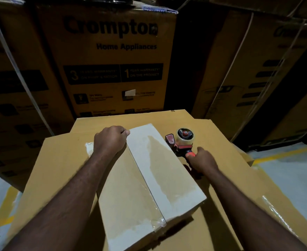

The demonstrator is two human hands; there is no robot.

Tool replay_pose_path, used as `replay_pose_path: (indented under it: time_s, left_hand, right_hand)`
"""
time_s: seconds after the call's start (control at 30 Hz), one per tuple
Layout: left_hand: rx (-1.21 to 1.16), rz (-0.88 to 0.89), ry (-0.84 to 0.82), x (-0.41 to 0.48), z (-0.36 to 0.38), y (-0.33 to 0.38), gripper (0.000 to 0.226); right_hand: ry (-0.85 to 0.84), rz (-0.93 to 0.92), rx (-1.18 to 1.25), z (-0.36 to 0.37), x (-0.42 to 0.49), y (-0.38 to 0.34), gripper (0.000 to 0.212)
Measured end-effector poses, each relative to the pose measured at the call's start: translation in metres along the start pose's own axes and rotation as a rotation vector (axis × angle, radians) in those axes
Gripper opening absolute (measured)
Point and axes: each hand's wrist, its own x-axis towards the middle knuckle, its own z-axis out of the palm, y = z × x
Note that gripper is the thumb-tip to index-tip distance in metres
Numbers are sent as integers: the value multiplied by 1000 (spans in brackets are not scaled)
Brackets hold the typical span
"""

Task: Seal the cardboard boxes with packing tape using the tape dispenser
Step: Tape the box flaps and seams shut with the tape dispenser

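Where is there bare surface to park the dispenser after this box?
Bare patches on the large brown cardboard carton: left of the small pale taped cardboard box, out past the left hand, and the far flap beyond the red tape dispenser with its clear roll. Crowded right of the small box, where the right hand grips the dispenser's handle.

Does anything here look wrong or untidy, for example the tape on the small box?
Yes. The tape on the middle seam of the small box ends wrinkled and bunched at the near edge, not flat. The left hand grips the far end; the right hand holds the tape dispenser beside it. No tear or spill shows.
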Motion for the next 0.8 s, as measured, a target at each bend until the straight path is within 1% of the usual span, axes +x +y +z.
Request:
replay_pose_path:
  time_s: [0.03, 0.07, 0.13, 0.17, 0.23, 0.3, 0.33, 0.37, 0.43, 0.5, 0.57, 0.6, 0.63, 0.7, 0.77, 0.8]
  left_hand:
    - [2, 13, 2, -1, 0, -1, 31]
    - [16, 29, 7, -2, -1, -2, 31]
    - [85, 79, 34, -6, 1, -3, 34]
    - [134, 103, 53, -8, 2, -2, 37]
    - [208, 121, 60, -9, 3, 0, 44]
    - [202, 86, 7, -6, 2, 1, 46]
    - [160, 59, -27, -4, 1, 1, 46]
    - [79, 41, -59, -1, -1, -1, 46]
    - [-207, -23, -62, 2, -9, -1, 46]
    - [-508, -118, 37, 1, -21, 6, 39]
    - [-702, -221, 161, 0, -36, 20, 28]
    - [-825, -275, 182, -1, -46, 29, 23]
    - [-973, -320, 149, -2, -59, 39, 21]
    - [-1256, -364, -33, -4, -84, 57, 28]
    - [-1419, -373, -239, -4, -100, 66, 44]
    - [-1490, -394, -312, -2, -105, 67, 52]
  right_hand:
    - [-58, 21, -33, 12, 7, 4, 52]
    - [-81, 23, -59, 21, 14, 8, 49]
    - [-146, 14, -51, 24, 22, 7, 39]
    - [-222, 8, 40, 20, 24, 4, 33]
    - [-383, 19, 370, 4, 23, -3, 29]
    - [-427, 46, 613, -17, 16, -9, 35]
    - [-438, 40, 709, -28, 9, -14, 38]
    - [-430, 20, 777, -38, 2, -20, 40]
    - [-363, -79, 832, -60, -19, -35, 36]
    - [-311, -185, 928, -78, -40, -49, 26]
    - [-304, -304, 1043, -91, -65, -65, 27]
    - [-283, -368, 1052, -95, -78, -73, 30]
    - [-233, -420, 1020, -96, -89, -80, 33]
    - [-72, -509, 861, -89, -108, -93, 39]
    - [99, -638, 681, -76, -121, -100, 45]
    - [180, -710, 609, -67, -125, -102, 48]
